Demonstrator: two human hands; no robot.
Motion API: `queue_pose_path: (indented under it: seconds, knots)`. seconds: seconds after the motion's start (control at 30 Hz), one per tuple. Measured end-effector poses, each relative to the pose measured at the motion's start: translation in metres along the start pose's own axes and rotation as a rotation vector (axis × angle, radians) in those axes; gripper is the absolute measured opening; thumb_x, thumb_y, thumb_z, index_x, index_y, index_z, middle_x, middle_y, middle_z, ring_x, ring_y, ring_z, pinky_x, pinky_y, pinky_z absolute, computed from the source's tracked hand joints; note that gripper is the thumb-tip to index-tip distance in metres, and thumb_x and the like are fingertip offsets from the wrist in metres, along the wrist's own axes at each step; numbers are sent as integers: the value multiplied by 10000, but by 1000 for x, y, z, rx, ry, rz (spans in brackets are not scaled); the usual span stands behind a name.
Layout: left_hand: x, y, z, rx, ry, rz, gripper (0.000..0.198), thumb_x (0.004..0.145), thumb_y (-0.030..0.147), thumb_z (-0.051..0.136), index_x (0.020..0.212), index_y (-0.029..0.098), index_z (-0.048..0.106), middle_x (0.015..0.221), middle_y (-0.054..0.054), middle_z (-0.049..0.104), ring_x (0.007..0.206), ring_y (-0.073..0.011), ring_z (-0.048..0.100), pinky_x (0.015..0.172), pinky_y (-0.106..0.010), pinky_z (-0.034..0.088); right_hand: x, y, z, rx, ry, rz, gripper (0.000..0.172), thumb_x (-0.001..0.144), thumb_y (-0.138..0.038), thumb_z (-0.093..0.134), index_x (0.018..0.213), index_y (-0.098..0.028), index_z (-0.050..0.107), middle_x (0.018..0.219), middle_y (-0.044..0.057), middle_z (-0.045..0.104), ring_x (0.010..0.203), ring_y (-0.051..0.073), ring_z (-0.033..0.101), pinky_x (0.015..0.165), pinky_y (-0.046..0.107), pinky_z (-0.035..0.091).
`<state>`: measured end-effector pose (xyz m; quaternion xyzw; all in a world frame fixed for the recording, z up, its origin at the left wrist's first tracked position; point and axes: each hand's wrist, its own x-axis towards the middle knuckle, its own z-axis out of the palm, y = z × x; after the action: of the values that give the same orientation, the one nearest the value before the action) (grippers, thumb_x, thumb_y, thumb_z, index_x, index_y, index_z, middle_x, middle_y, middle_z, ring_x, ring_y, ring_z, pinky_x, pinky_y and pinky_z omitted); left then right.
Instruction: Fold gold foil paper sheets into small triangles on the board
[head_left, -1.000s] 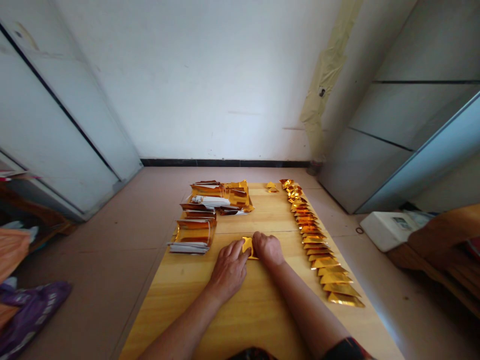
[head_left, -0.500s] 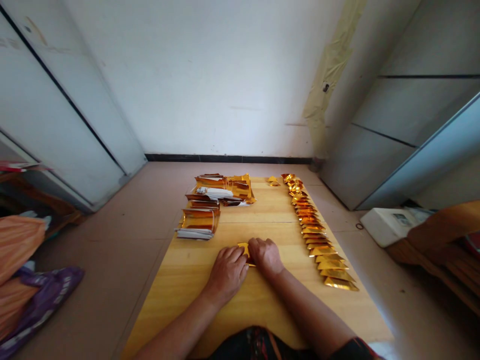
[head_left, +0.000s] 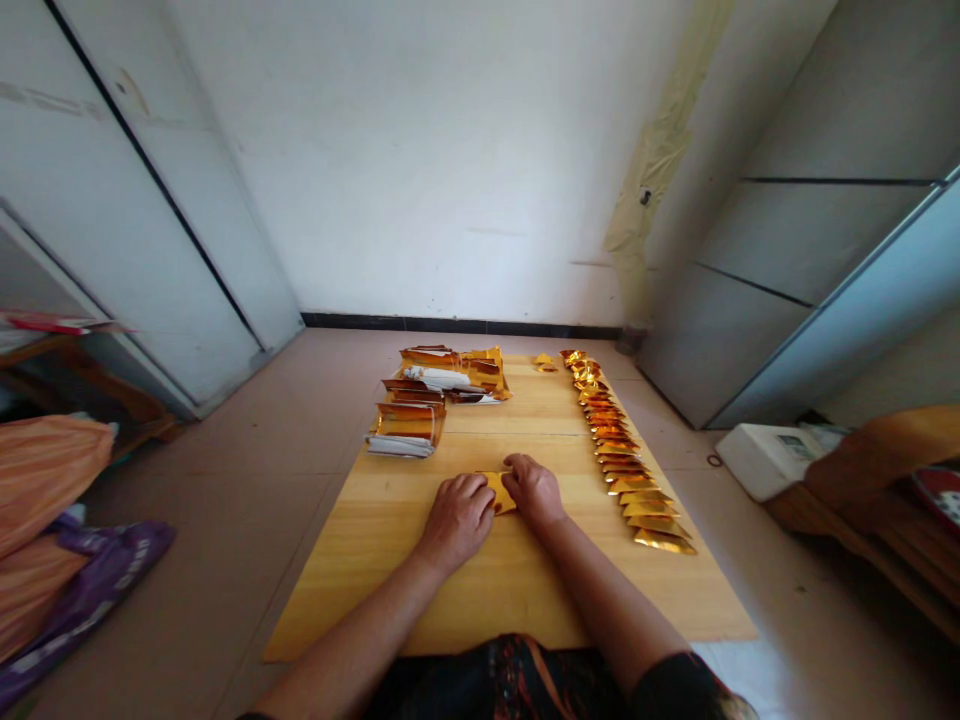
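Note:
A small sheet of gold foil paper (head_left: 499,491) lies on a low wooden board (head_left: 390,590) on the floor. My left hand (head_left: 456,519) presses on its left side with fingers curled and closed. My right hand (head_left: 533,489) pinches its right side, fingers closed on the paper. A row of several folded gold pieces (head_left: 621,461) runs along the board's right edge. Stacks of unfolded gold and white sheets (head_left: 409,430) sit at the far left of the board.
White cabinet doors (head_left: 135,250) stand at the left and grey panels (head_left: 795,260) at the right. A white box (head_left: 761,459) lies on the floor to the right. Orange and purple bags (head_left: 52,540) lie at the left. One loose folded piece (head_left: 545,362) sits at the board's far end.
The camera has pulled back and tilted, so more of the board's near edge and my lap show. Both hands stay on the gold paper, working it slightly.

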<state>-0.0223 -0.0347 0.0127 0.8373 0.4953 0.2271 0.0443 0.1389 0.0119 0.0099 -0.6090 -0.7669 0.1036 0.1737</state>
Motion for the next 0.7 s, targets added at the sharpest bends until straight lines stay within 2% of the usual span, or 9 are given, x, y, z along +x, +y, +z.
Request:
queue_pose_path:
  seconds: [0.23, 0.37, 0.7]
  knots:
    - [1, 0, 1, 31, 27, 23, 186, 867, 238, 474, 979, 239, 623, 1042, -53, 583, 959, -189, 510, 832, -352, 400, 1, -3, 0, -78, 18, -18, 187, 872, -207, 455, 952, -215, 624, 910, 16, 650, 778, 105, 602, 644, 183, 365]
    - [2, -1, 4, 44, 34, 27, 209, 881, 239, 460, 1013, 247, 622, 1072, -51, 588, 976, -189, 511, 838, -353, 400, 1, -5, -1, -152, 2, -15, 232, 913, -248, 416, 868, -212, 640, 879, 20, 641, 732, 99, 597, 593, 187, 341]
    - [7, -7, 4, 0, -23, -25, 195, 829, 251, 525, 974, 285, 651, 1119, -25, 594, 1047, -197, 494, 865, -375, 374, 9, -5, -3, -139, -10, 34, 196, 893, -261, 448, 896, -208, 637, 907, 26, 654, 767, 107, 606, 623, 187, 367]
